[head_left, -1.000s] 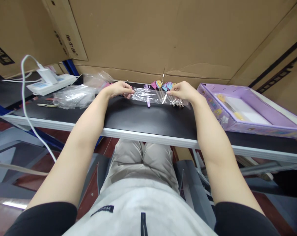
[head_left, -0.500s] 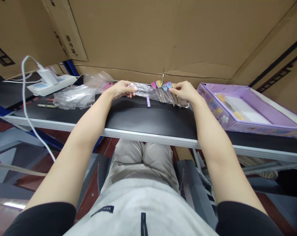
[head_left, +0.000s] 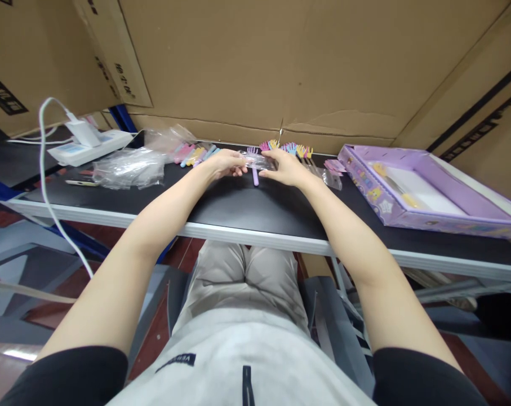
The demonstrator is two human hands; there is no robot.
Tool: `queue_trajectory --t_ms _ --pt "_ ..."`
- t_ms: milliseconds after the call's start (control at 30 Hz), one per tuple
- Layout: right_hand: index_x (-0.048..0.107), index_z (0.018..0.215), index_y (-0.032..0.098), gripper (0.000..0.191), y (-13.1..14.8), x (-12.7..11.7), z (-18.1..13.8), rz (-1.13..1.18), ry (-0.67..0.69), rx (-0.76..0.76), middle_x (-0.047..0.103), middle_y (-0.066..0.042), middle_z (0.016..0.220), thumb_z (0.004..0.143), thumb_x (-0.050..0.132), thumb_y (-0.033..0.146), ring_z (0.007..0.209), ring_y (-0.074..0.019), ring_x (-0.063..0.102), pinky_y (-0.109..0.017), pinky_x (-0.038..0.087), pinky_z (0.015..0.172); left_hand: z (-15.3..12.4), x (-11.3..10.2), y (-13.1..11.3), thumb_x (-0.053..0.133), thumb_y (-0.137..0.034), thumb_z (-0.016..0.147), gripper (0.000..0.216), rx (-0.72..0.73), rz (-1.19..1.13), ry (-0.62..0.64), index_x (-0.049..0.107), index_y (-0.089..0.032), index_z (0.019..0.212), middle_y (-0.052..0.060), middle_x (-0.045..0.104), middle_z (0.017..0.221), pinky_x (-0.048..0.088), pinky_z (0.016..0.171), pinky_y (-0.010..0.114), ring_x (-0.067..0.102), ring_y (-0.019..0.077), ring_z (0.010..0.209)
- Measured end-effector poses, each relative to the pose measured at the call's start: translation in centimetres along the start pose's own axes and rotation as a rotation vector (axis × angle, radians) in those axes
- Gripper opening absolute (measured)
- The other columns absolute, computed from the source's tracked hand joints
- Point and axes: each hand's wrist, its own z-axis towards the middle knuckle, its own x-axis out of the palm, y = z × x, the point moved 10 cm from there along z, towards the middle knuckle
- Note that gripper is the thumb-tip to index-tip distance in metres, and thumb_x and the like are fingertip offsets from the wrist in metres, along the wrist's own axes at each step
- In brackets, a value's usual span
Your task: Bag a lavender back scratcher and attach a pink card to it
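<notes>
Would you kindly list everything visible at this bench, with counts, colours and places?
clear sleeve: one, see-through, held between both hands at table centre
purple fork: one, under the sleeve
hand-shaped picks: a row, count unclear, pink, yellow, blue, behind the hands
pastel sticks: several, pink, yellow, blue, left of the hands
plastic bags: a crumpled heap, clear, table left
small packets: a few, clear and pink, right of the hands
purple box: one, open, table right
power strip: one, white, with charger and cable, far left
table: one, black top, white edge
cardboard: large brown sheets behind
left hand: on the sleeve's left end
right hand: on the sleeve's right end
</notes>
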Motion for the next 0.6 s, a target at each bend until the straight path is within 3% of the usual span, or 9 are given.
queue_trajectory --t_ms 133,367,500,600 --pt "0.061 0.155 0.016 0.075 -0.5 -0.2 0.0 0.026 0.005 -0.005 0.064 -0.019 0.145 0.094 0.073 0.057 0.133 -0.036 0.063 -0.052 0.046 0.118 -0.2 -0.1 0.1 0.089 -0.013 0.08 0.031 -0.021 0.015 -0.003 0.062 -0.013 0.066 0.002 0.065 0.053 0.038 0.05 0.021 0.053 0.0066 0.044" --pt "0.066 0.15 0.016 0.067 -1.9 -0.4 -0.1 0.052 0.031 0.007 0.068 -0.017 0.136 0.096 0.071 0.055 0.125 -0.0327 0.066 -0.047 0.049 0.112 0.2 -1.0 0.4 0.079 -0.015 0.09 0.016 -0.061 -0.024 0.026 0.068 -0.012 0.079 0.007 0.074 0.07 0.044 0.057 0.022 0.061 0.0086 0.053" --pt "0.068 0.149 0.016 0.062 -3.4 -1.1 -0.2 0.027 0.041 0.05 0.07 -0.017 0.133 0.095 0.074 0.046 0.121 -0.032 0.067 -0.045 0.051 0.11 0.7 -3.0 0.0 0.067 -0.027 0.101 0.02 -0.019 -0.006 -0.116 0.065 -0.015 0.086 0.007 0.075 0.077 0.042 0.057 0.021 0.064 0.0098 0.059" --pt "0.071 0.144 0.016 0.056 -4.1 -1.8 -0.3 0.01 0.033 0.062 0.072 -0.016 0.13 0.094 0.074 0.041 0.119 -0.0314 0.067 -0.044 0.051 0.108 1.1 -4.1 -0.5 0.067 -0.024 0.099 0.023 0.02 0.217 -0.258 0.059 -0.017 0.079 0.004 0.07 0.071 0.037 0.055 0.021 0.061 0.0105 0.057"
